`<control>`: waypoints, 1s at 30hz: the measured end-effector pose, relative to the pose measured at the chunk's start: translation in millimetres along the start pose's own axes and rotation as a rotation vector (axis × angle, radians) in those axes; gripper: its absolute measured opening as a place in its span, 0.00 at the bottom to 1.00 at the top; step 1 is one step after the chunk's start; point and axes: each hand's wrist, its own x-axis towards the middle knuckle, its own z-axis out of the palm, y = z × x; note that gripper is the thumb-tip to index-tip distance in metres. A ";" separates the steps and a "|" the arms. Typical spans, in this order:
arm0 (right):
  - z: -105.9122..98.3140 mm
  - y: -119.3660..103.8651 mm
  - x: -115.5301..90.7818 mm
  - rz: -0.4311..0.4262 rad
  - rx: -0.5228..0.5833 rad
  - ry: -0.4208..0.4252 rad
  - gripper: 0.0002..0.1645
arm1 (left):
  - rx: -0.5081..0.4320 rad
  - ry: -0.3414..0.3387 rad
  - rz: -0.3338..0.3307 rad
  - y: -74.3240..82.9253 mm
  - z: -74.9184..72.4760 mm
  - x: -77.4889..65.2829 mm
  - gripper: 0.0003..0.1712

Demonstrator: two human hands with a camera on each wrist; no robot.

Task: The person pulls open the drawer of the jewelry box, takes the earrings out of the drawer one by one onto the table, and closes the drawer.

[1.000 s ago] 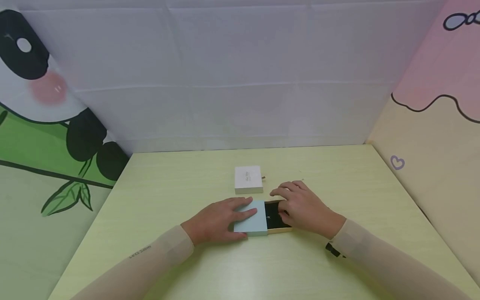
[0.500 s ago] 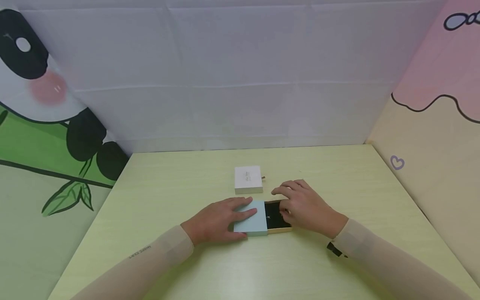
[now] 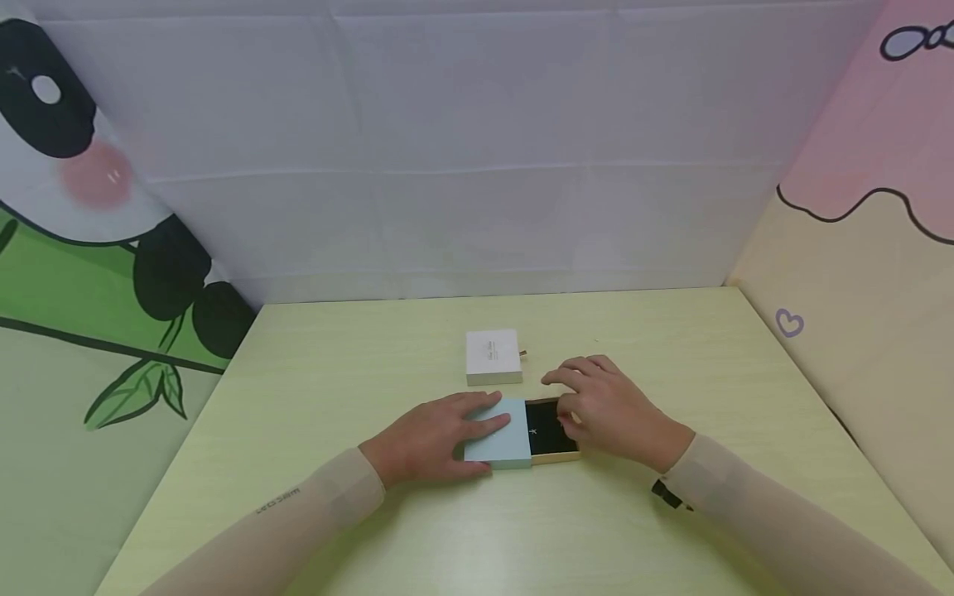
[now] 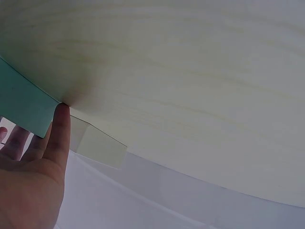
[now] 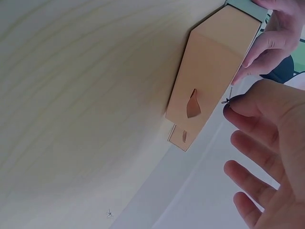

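Note:
My left hand (image 3: pixel 440 434) rests with spread, straight fingers on the light blue sleeve (image 3: pixel 517 430) of a drawer-style jewelry box. Its drawer (image 3: pixel 555 457) is pulled out to the right and shows a black lining (image 3: pixel 542 439), with a small pale star-shaped piece (image 3: pixel 532 431) on it. Over the drawer's right part, my right hand (image 3: pixel 607 418) pinches a tiny silvery piece with a thin pin (image 5: pixel 228 100), like an earring, between thumb and index finger. The other fingers stay apart and loosely bent. In the right wrist view a ribbon tab (image 5: pixel 193 105) hangs from the drawer's front.
A closed white box (image 3: pixel 493 354) with a small ribbon tab stands behind the blue one. A small star-shaped piece (image 5: pixel 109 213) lies on the table (image 3: pixel 358 356) farther back. White cloth (image 3: pixel 447 149) rises behind the table, with printed cloth at both sides.
My right hand has shifted very slightly to the right, keeping its pinch. The left hand and the box have stayed in place.

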 end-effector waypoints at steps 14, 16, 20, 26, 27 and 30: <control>-0.5 2.9 -0.9 0.006 -0.026 0.025 0.08 | 0.003 -0.005 0.002 -1.0 1.1 0.4 0.45; -0.6 3.6 -0.8 0.006 -0.027 0.030 0.07 | 0.004 -0.005 0.001 -0.9 1.0 0.4 0.45; -1.6 4.5 -1.1 0.003 -0.025 0.039 0.08 | 0.002 -0.006 -0.003 -1.1 1.6 0.6 0.45; -3.2 5.8 -1.5 0.009 -0.027 0.035 0.08 | 0.000 -0.004 -0.004 -2.1 2.8 1.0 0.45; -3.5 6.0 -1.5 0.010 -0.026 0.036 0.08 | 0.000 -0.003 -0.002 -2.2 2.9 1.0 0.45; -4.5 6.5 -1.7 0.008 -0.027 0.045 0.08 | 0.003 0.002 0.002 -2.5 2.9 1.0 0.45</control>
